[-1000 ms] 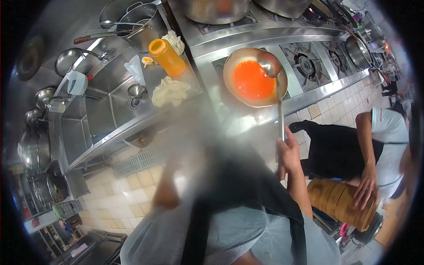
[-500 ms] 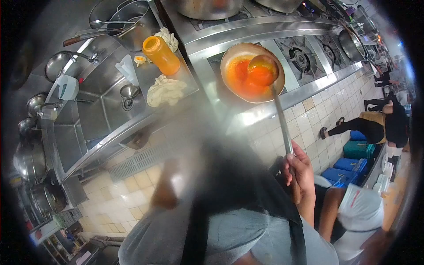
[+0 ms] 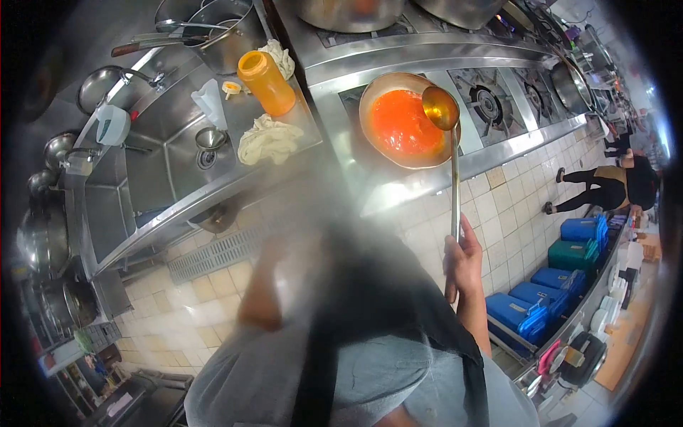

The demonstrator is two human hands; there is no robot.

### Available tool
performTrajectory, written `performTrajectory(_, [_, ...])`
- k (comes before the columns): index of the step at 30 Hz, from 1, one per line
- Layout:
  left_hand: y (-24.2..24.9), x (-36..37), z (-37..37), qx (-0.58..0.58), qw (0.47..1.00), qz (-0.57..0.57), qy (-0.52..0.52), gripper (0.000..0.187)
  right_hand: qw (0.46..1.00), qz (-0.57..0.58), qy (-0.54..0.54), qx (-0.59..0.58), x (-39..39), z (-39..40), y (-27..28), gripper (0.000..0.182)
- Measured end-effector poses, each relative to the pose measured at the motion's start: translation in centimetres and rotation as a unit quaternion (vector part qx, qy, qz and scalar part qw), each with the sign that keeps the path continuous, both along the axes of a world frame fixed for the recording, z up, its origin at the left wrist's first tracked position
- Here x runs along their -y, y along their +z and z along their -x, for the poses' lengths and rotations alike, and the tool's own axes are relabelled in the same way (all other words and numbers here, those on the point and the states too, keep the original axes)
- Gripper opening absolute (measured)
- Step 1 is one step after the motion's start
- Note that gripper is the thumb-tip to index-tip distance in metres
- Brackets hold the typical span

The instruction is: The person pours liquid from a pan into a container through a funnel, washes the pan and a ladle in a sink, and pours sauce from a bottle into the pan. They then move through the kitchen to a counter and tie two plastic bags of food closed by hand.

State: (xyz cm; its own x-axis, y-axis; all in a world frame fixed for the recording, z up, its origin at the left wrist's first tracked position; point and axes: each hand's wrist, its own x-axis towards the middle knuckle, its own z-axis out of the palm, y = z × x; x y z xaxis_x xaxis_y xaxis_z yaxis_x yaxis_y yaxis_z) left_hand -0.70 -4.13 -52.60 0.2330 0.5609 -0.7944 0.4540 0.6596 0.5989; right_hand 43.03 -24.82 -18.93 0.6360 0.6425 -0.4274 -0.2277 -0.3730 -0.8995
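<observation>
My right hand (image 3: 467, 257) is wrapped around the handle of a long metal ladle (image 3: 456, 171). The ladle's bowl, shiny and amber inside, hangs over the right side of a round pan (image 3: 366, 112). Glossy orange-red sauce (image 3: 402, 122) covers the pan's bottom. The pan sits over a stove burner at the front of the range. Of my left arm, the forearm (image 3: 260, 302) shows at the lower middle; a hazy blur over the centre hides the hand, so its fingers and anything in them cannot be made out.
Left of the stove, an orange squeeze bottle (image 3: 267, 84) and a crumpled cloth (image 3: 269, 141) lie beside a steel sink (image 3: 167, 186). Bare burners (image 3: 486, 104) continue to the right. Large pots (image 3: 350, 13) stand behind. Blue bins (image 3: 516, 313) and a person (image 3: 612, 188) are at the right.
The ladle's bowl has risen out of the sauce to the pan's right side, with my right hand moving along. The sauce now looks evenly spread. A nearby person at lower right has left the view.
</observation>
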Motion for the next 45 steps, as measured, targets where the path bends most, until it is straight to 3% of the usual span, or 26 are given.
performTrajectory(2, [-1.0, 0.6, 1.0, -0.014, 0.980, -0.153, -0.127, 0.038, 0.999, 0.024, 0.010, 0.027, -1.2, -0.7, -0.7, 0.060])
performTrajectory(4, [-2.2, 1.4, 2.0, -0.042, 0.988, -0.122, -0.083, 0.037, 0.999, 0.016, 0.040, 0.020, -2.7, -1.4, -0.8, 0.060])
performTrajectory(6, [-2.6, 2.9, 2.8, -0.080, 0.991, -0.093, -0.059, 0.036, 0.993, 0.016, 0.065, -0.101, -4.0, -1.7, -0.2, 0.057])
performTrajectory(7, [-6.5, 3.8, 4.9, -0.084, 0.975, -0.170, -0.117, 0.037, 0.983, -0.003, 0.048, -0.175, -4.3, -1.9, 0.1, 0.053])
performTrajectory(8, [-3.6, 4.5, 4.1, -0.087, 0.975, -0.170, -0.111, 0.037, 0.983, -0.003, 0.055, -0.176, -4.0, -2.4, 0.5, 0.053])
performTrajectory(10, [2.2, 6.0, 2.4, 0.002, 0.987, 0.062, 0.145, 0.038, 0.909, -0.097, 0.043, -0.402, -3.0, -3.7, 1.8, 0.046])
performTrajectory(11, [1.8, 7.1, 2.4, -0.096, 0.994, -0.054, 0.007, 0.039, 0.901, -0.086, 0.023, -0.424, -2.5, -4.1, 2.9, 0.041])
performTrajectory(12, [1.5, 8.3, 2.4, -0.095, 0.994, -0.054, 0.019, 0.039, 0.901, -0.083, 0.034, -0.424, -1.8, -4.7, 3.8, 0.041])
performTrajectory(14, [3.6, 10.6, 1.3, -0.065, 0.982, 0.044, 0.174, 0.039, 0.915, -0.068, 0.080, -0.389, -0.1, -6.2, 4.7, 0.041])
performTrajectory(15, [-0.2, 12.5, 2.8, -0.123, 0.989, -0.077, 0.024, 0.040, 0.933, -0.058, 0.086, -0.345, 0.9, -6.9, 4.7, 0.048])
performTrajectory(16, [0.7, 13.9, 1.7, -0.124, 0.989, -0.076, 0.035, 0.040, 0.932, -0.055, 0.097, -0.346, 1.6, -7.5, 4.9, 0.048])
performTrajectory(18, [3.3, 16.9, -0.7, -0.044, 0.978, 0.046, 0.197, 0.038, 0.977, 0.009, 0.147, -0.154, 2.8, -8.6, 6.1, 0.057])
performTrajectory(19, [-1.0, 19.0, 0.7, -0.090, 0.993, -0.024, 0.069, 0.037, 0.979, 0.009, 0.167, -0.117, 3.1, -9.1, 6.5, 0.061])
performTrajectory(20, [-2.1, 20.4, 0.3, -0.100, 0.993, -0.012, 0.060, 0.037, 0.977, 0.008, 0.176, -0.120, 3.3, -9.7, 6.2, 0.061])
performTrajectory(22, [-0.5, 22.7, -2.4, -0.083, 0.992, 0.017, 0.088, 0.039, 0.984, -0.008, 0.176, -0.018, 3.6, -11.0, 5.0, 0.062])
performTrajectory(25, [6.8, 22.9, -8.5, -0.096, 0.968, 0.113, 0.204, 0.041, 0.980, -0.020, 0.199, -0.016, 2.7, -12.8, 3.5, 0.062])
performTrajectory(26, [6.2, 23.9, -8.6, -0.097, 0.965, 0.115, 0.217, 0.041, 0.978, -0.024, 0.209, -0.014, 2.3, -13.3, 3.0, 0.063])
performTrajectory(28, [4.9, 26.1, -8.5, 0.035, 0.971, 0.007, 0.238, 0.043, 0.974, -0.019, 0.224, -0.028, 1.4, -14.1, 1.9, 0.061])
performTrajectory(29, [4.7, 27.1, -8.4, 0.029, 0.965, 0.005, 0.259, 0.043, 0.975, -0.022, 0.214, -0.064, 0.8, -14.3, 1.6, 0.059])
performTrajectory(31, [4.5, 28.8, -8.7, -0.059, 0.979, -0.054, 0.189, 0.045, 0.969, -0.028, 0.211, -0.123, -0.4, -15.0, 0.5, 0.053])
performTrajectory(34, [10.0, 30.5, -9.7, -0.098, 0.949, 0.035, 0.298, 0.047, 0.957, -0.041, 0.219, -0.188, -1.8, -15.6, 0.0, 0.051])
performTrajectory(39, [10.2, 36.9, -6.9, -0.123, 0.920, 0.045, 0.370, 0.049, 0.936, -0.062, 0.268, -0.221, -3.0, -17.6, -2.3, 0.043])
performTrajectory(41, [8.7, 39.7, -5.4, -0.122, 0.911, 0.072, 0.387, 0.052, 0.952, -0.018, 0.194, -0.238, -3.7, -18.3, -4.6, 0.046])
performTrajectory(43, [8.3, 42.2, -5.3, -0.148, 0.902, 0.076, 0.399, 0.051, 0.934, -0.050, 0.205, -0.287, -3.7, -19.0, -6.6, 0.042])
performTrajectory(45, [8.4, 43.9, -4.8, -0.141, 0.896, 0.098, 0.408, 0.050, 0.927, -0.076, 0.111, -0.351, -3.3, -19.4, -11.4, 0.035])
